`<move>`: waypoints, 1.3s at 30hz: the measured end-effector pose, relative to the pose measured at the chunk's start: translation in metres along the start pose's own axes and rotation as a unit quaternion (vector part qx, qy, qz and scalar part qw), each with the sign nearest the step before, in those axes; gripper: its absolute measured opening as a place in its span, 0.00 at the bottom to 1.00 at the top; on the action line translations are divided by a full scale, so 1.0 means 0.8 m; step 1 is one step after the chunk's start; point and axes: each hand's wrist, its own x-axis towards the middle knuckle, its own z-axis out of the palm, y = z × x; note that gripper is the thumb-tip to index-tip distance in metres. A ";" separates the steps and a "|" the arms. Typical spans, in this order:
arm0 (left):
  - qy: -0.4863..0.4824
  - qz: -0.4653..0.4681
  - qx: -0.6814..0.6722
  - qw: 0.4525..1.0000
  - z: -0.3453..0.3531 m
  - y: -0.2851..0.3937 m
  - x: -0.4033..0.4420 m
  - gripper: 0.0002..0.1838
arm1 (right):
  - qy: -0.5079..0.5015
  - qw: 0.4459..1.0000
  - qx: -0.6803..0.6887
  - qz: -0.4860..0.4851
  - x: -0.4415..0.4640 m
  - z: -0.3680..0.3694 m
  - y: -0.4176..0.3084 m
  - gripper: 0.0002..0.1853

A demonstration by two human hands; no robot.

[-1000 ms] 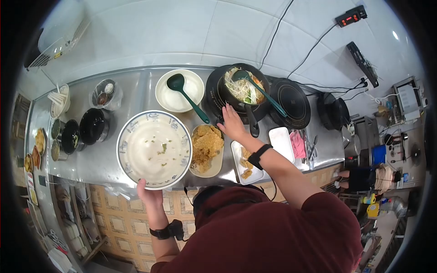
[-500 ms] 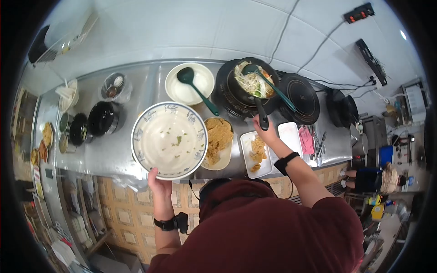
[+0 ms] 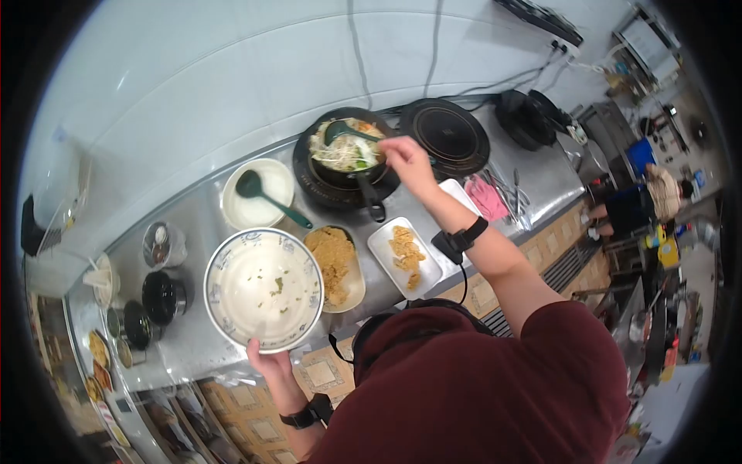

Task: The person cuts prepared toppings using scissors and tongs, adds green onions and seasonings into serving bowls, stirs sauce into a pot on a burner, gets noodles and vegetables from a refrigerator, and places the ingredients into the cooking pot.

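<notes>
My left hand [image 3: 269,362] grips the near rim of a large white bowl [image 3: 263,301] with a blue pattern and a few green bits inside. The bowl is tilted toward me over the counter's front edge. My right hand [image 3: 410,164] is closed on the handle of a dark green ladle [image 3: 357,133]. The ladle's head rests among the bean sprouts and vegetables [image 3: 340,153] in a black saucepan [image 3: 366,185] on a burner. Most of the handle is hidden by my hand.
A second green ladle [image 3: 270,199] lies across a cream bowl [image 3: 232,209]. Nearby are a dish of brown crumbly food [image 3: 332,267], a white tray [image 3: 382,267], a black hotplate [image 3: 444,135], a pink cloth [image 3: 487,199] and black pots [image 3: 164,298]. Another person [image 3: 638,203] stands far right.
My right hand has gone from the saucepan's handle up to the ladle in the pan. My left hand still holds the bowl. The camera view has turned and shifted.
</notes>
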 end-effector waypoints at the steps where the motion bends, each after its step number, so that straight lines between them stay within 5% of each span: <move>1: -0.018 0.003 -0.007 1.000 0.001 -0.002 -0.005 0.35 | -0.017 0.996 0.024 0.079 -0.022 -0.012 -0.002 0.09; 3: -0.051 0.006 -0.020 0.999 -0.001 -0.007 -0.017 0.36 | -0.048 0.988 0.049 0.141 -0.069 -0.047 0.015 0.08; 5: -0.055 -0.008 0.010 0.998 0.013 -0.012 -0.031 0.39 | -0.166 0.947 -0.182 0.205 -0.116 -0.101 0.056 0.12; 7: -0.051 -0.014 0.022 0.998 0.044 -0.021 -0.054 0.40 | -0.143 0.894 -0.378 0.192 -0.177 -0.163 0.114 0.20; 9: -0.097 -0.059 0.039 0.993 0.065 -0.040 -0.067 0.40 | -0.084 0.814 -0.465 0.339 -0.216 -0.217 0.151 0.24; 12: -0.117 -0.119 0.081 0.983 0.087 -0.084 -0.092 0.40 | -0.141 0.828 -0.398 0.370 -0.284 -0.268 0.252 0.21; 15: -0.107 -0.166 0.145 0.970 0.127 -0.146 -0.119 0.38 | -0.090 0.840 -0.043 0.533 -0.295 -0.275 0.253 0.15; 18: -0.120 -0.237 0.151 0.952 0.172 -0.213 -0.139 0.32 | 0.000 0.843 0.148 0.518 -0.303 -0.301 0.241 0.09; 22: -0.065 -0.303 0.206 0.928 0.170 -0.304 -0.140 0.27 | -0.015 0.854 0.220 0.471 -0.300 -0.421 0.173 0.07; 25: -0.120 -0.307 0.226 0.917 0.214 -0.370 -0.154 0.24 | -0.044 0.854 0.246 0.456 -0.299 -0.512 0.130 0.07; 32: -0.214 -0.384 0.217 0.872 0.288 -0.489 -0.152 0.22 | -0.063 0.847 0.246 0.468 -0.327 -0.562 0.103 0.09; 39: -0.266 -0.422 0.212 0.840 0.374 -0.549 -0.177 0.24 | -0.058 0.820 0.317 0.473 -0.376 -0.580 0.103 0.34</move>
